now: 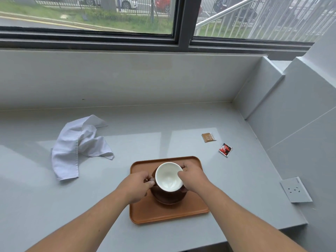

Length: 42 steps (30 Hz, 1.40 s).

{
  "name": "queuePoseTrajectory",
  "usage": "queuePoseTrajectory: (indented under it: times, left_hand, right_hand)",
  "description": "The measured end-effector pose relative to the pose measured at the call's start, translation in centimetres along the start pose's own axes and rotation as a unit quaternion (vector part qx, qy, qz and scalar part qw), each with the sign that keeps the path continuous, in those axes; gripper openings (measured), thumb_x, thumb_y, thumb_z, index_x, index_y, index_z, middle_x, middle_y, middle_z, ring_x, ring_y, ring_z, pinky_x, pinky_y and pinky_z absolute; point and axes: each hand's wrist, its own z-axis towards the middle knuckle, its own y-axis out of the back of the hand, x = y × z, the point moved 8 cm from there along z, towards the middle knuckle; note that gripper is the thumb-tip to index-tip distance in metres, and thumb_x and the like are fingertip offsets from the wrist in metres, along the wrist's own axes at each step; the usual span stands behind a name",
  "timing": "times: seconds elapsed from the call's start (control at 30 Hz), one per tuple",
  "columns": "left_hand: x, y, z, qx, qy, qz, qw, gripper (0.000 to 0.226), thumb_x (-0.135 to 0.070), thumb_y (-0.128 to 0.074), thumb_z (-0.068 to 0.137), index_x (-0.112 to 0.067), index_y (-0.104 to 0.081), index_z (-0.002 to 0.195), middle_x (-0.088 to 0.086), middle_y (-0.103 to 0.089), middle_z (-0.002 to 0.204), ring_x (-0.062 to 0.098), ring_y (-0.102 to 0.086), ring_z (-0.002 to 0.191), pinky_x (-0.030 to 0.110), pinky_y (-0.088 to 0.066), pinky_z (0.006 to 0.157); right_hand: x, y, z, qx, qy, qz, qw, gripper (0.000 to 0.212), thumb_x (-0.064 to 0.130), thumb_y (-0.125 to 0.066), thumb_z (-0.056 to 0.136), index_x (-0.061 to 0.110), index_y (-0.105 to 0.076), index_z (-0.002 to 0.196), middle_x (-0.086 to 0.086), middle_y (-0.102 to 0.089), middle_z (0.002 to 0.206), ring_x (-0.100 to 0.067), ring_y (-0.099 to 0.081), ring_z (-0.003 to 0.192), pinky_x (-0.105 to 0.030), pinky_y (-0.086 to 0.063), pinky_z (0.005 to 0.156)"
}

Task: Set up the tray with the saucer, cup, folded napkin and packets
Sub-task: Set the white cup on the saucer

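Grey counter (163, 124), brown tray (145, 213) near its front edge, napkin and packets not yet on it.
The white napkin (72, 148) lies crumpled up-left of the tray, its long axis running away from me, nearer my left hand (138, 186). The saucer (169, 199) sits on the tray with the cup (169, 177) on it, left fingers pinching its handle, right hand (192, 176) curled round its rim. The brown packet (208, 137) and red packet (225, 149) lie up-right, nearer my right.
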Motion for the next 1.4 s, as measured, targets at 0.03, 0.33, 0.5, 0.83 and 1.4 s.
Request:
queuePoseTrajectory:
  times: [0.03,0.33,0.5,0.83,1.4]
  left_hand:
    - [0.0,-0.1,-0.1,0.0,0.0,-0.002,1.0,0.012,-0.038,-0.061,0.1,-0.034,-0.063,0.089,-0.009,-0.07,0.091,0.005,-0.074,0.066,0.025,-0.053,0.064]
    - [0.2,-0.7,-0.1,0.007,-0.002,-0.007,1.0,0.009,-0.036,-0.062,0.1,-0.034,-0.064,0.091,-0.01,-0.072,0.091,0.007,-0.074,0.068,0.03,-0.058,0.071]
    - [0.4,-0.8,0.2,0.011,-0.001,0.001,1.0,0.009,-0.036,-0.061,0.1,-0.034,-0.065,0.092,-0.011,-0.07,0.09,0.006,-0.074,0.068,0.026,-0.054,0.069]
    - [0.6,-1.1,0.4,0.016,0.003,-0.006,1.0,0.007,-0.035,-0.063,0.099,-0.033,-0.066,0.093,-0.011,-0.072,0.091,0.007,-0.075,0.069,0.03,-0.059,0.074]
    - [0.7,-1.2,0.6,0.03,0.004,-0.014,0.999,0.007,-0.036,-0.064,0.097,-0.031,-0.068,0.094,-0.01,-0.073,0.092,0.011,-0.076,0.071,0.034,-0.061,0.08]
  right_hand:
    - [-0.1,-0.1,-0.1,0.001,0.001,0.001,1.0,0.023,0.018,-0.05,0.078,0.033,-0.062,0.09,0.002,-0.066,0.09,-0.019,-0.068,0.072,-0.03,-0.058,0.045]
    - [-0.9,-0.2,-0.1,0.009,-0.004,-0.01,1.0,0.017,0.017,-0.051,0.084,0.031,-0.058,0.091,-0.002,-0.064,0.098,-0.025,-0.069,0.078,-0.028,-0.056,0.044]
    - [-1.3,-0.5,0.3,0.011,-0.011,-0.007,1.0,0.017,0.016,-0.05,0.083,0.029,-0.059,0.091,-0.003,-0.065,0.098,-0.029,-0.071,0.075,-0.032,-0.059,0.047]
    - [-1.6,-0.5,0.7,0.006,-0.007,-0.009,1.0,0.016,0.017,-0.05,0.083,0.029,-0.058,0.091,-0.003,-0.066,0.097,-0.028,-0.072,0.074,-0.038,-0.063,0.049]
    - [-1.8,-0.4,0.6,0.013,-0.02,-0.012,1.0,0.02,0.018,-0.051,0.083,0.026,-0.06,0.1,-0.004,-0.063,0.101,-0.028,-0.068,0.08,-0.047,-0.065,0.056]
